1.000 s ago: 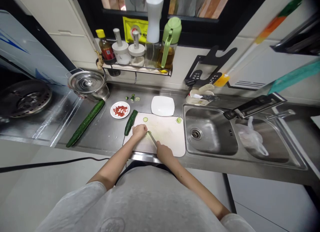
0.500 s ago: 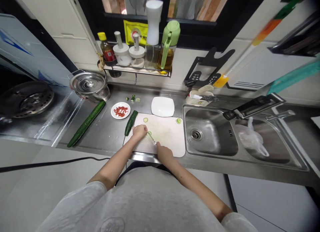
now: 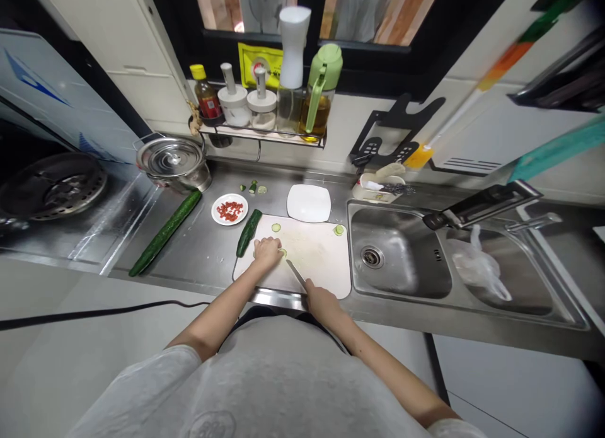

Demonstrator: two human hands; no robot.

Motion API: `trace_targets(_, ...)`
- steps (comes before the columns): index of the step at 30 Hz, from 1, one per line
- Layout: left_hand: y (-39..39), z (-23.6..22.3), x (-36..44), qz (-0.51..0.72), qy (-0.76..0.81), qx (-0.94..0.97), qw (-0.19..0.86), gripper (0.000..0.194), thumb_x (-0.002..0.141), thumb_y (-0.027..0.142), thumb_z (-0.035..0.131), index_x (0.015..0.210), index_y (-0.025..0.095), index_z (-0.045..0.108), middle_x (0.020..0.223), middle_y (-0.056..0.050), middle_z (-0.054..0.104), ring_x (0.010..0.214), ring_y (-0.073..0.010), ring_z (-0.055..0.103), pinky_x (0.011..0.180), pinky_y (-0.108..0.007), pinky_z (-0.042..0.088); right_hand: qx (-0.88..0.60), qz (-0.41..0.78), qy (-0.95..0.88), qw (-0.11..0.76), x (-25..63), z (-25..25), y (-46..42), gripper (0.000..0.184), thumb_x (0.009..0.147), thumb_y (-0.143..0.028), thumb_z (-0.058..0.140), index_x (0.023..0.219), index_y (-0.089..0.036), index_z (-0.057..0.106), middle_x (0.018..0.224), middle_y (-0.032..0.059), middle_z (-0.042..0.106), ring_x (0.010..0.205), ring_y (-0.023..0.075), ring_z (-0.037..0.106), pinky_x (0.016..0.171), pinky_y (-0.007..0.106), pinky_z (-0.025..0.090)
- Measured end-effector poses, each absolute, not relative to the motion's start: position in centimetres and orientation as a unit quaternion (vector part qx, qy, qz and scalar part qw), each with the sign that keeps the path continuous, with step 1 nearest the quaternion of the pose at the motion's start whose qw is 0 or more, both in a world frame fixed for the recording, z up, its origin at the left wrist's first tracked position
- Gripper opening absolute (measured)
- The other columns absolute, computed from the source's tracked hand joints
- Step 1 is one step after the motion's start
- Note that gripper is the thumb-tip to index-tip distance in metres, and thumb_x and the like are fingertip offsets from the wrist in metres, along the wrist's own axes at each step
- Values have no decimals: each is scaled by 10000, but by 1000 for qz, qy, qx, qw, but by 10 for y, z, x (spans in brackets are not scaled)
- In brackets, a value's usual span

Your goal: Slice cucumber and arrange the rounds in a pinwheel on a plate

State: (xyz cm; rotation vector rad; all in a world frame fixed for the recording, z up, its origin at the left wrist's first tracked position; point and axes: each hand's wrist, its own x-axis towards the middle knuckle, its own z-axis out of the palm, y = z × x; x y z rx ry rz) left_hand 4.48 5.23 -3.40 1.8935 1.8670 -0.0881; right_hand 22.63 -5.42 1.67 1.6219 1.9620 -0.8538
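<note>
My left hand point(image 3: 268, 252) is closed, its fingers bent over a pale green cucumber piece point(image 3: 283, 253) on the white cutting board point(image 3: 326, 268). Only that piece's right edge shows; the rest is hidden under the fingers. In my right hand point(image 3: 322, 302) is a small knife point(image 3: 296, 275), its blade slanting up and left, with the tip just right of the cucumber piece. A round cucumber slice point(image 3: 276, 227) lies farther back on the board, and a few more slices point(image 3: 339, 230) sit at its back right corner. A short dark cucumber length point(image 3: 248, 233) rests along the left edge.
Left of the board are a small plate point(image 3: 214, 212) of red bits and a long whole cucumber point(image 3: 165, 233). Behind stand a white square dish point(image 3: 309, 203) and cucumber scraps point(image 3: 254, 186). A lidded steel pot point(image 3: 172, 164) is back left; a double sink point(image 3: 401, 252) is right.
The knife has drawn back to the right, away from the cucumber piece, together with my right hand. My left hand's fingers have shifted on the piece. The view has tilted slightly upward.
</note>
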Motion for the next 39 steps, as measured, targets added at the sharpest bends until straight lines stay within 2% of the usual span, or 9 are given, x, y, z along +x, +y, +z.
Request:
trace_targets(4, 52, -35, 50, -29, 685, 687, 242, 174, 774, 197, 532, 911, 214, 637, 1068, -78, 656, 1040, -242, 561, 902, -394, 306, 586, -325, 715, 200, 237, 14, -54, 308, 923, -183, 328, 1217, -157, 416, 967, 128, 662, 911, 236, 627, 667, 283, 351)
trace_targets(8, 53, -30, 51, -18, 690, 670, 274, 135, 775, 166, 516, 862, 220, 603, 948, -38, 688, 962, -217, 595, 889, -384, 304, 607, -327, 700, 188, 247, 13, -49, 307, 937, -228, 303, 1212, -173, 431, 946, 107, 649, 889, 220, 617, 663, 276, 339)
trace_targets(12, 48, -22, 51, 4, 701, 652, 290, 117, 781, 190, 524, 866, 231, 593, 873, -15, 698, 929, -207, 613, 886, -370, 310, 633, -314, 686, 173, 256, 10, -44, 298, 943, -243, 305, 1213, -188, 418, 957, 94, 644, 873, 203, 615, 655, 266, 326)
trace_targets(22, 6, -20, 30, 80, 710, 619, 326, 114, 822, 252, 528, 889, 253, 620, 915, 20, 710, 904, -156, 622, 875, -302, 352, 644, -312, 678, 168, 266, 7, -34, 288, 943, -245, 298, 1193, -177, 424, 953, 99, 648, 873, 208, 615, 631, 268, 299)
trace_targets(29, 10, -19, -8, 73, 795, 533, 281, 130, 858, 284, 518, 945, 262, 612, 952, 16, 715, 909, -158, 618, 868, -305, 348, 646, -314, 679, 152, 268, 1, -33, 300, 954, -272, 267, 1193, -187, 427, 918, 86, 641, 843, 208, 609, 624, 270, 294)
trace_targets(39, 12, -26, -9, 21, 784, 595, 177, 189, 887, 283, 469, 923, 258, 654, 992, -47, 697, 971, -220, 585, 853, -357, 306, 642, -307, 683, 165, 267, 4, -30, 267, 955, -250, 279, 1161, -184, 436, 916, 91, 646, 835, 203, 609, 607, 267, 284)
